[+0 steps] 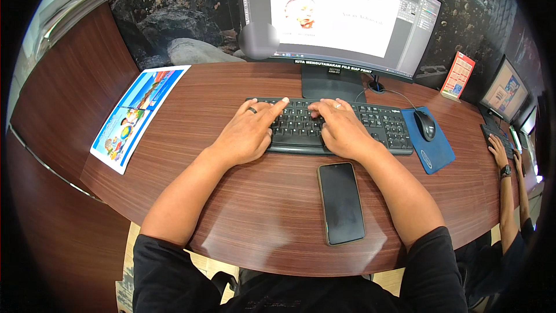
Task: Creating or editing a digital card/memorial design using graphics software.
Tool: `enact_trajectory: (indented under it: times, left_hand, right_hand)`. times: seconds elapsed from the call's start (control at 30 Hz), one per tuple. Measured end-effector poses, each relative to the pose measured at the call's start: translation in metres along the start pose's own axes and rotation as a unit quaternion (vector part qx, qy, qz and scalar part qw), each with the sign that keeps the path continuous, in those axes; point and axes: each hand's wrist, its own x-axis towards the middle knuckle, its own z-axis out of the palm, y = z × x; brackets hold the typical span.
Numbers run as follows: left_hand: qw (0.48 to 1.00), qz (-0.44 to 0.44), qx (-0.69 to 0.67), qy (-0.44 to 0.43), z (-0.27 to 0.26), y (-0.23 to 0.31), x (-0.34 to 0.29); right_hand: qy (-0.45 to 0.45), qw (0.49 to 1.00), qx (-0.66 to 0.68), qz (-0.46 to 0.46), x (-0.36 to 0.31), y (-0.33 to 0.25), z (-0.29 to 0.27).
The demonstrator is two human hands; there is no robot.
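Note:
Both my hands rest over a black keyboard (301, 133) on the brown wooden desk (260, 208). My left hand (248, 130) lies on the keyboard's left end, fingers stretched over the keys, a dark ring on one finger. Toward the middle of the keys, my right hand (343, 127) has its fingers spread and slightly bent, with a ring on it too. Neither hand holds anything. Behind the keyboard stands a monitor (341, 17) with a design program on screen. A dark-screened smartphone (341, 204) lies face up near my right forearm.
Right of the keyboard, a black mouse (425, 125) sits on a blue mouse pad (438, 153). A printed colourful sheet (136, 117) lies at the left beside a wooden partition (69, 75). A small red calendar (458, 76) stands back right. At far right, another person's hands (498, 150) are at a keyboard.

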Motion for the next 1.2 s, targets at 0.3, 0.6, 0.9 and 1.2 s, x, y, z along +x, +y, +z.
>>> enact_trajectory:
  times: [0.3, 0.6, 0.9, 1.2]
  left_hand:
    - [0.991, -0.110, 0.037, -0.067, -0.010, 0.012, 0.002]
    - [0.996, -0.071, 0.060, -0.014, 0.000, 0.008, 0.003]
    - [0.997, -0.070, 0.034, -0.004, -0.013, 0.001, -0.005]
    - [0.991, -0.115, 0.040, -0.062, -0.021, -0.004, -0.005]
  right_hand:
    - [-0.026, 0.998, 0.052, -0.034, 0.000, -0.004, -0.006]
    - [-0.071, 0.997, -0.007, -0.042, 0.005, -0.022, 0.010]
    - [-0.075, 0.991, -0.008, -0.113, -0.002, -0.018, 0.002]
    - [-0.008, 0.991, 0.015, -0.131, -0.004, -0.010, 0.009]
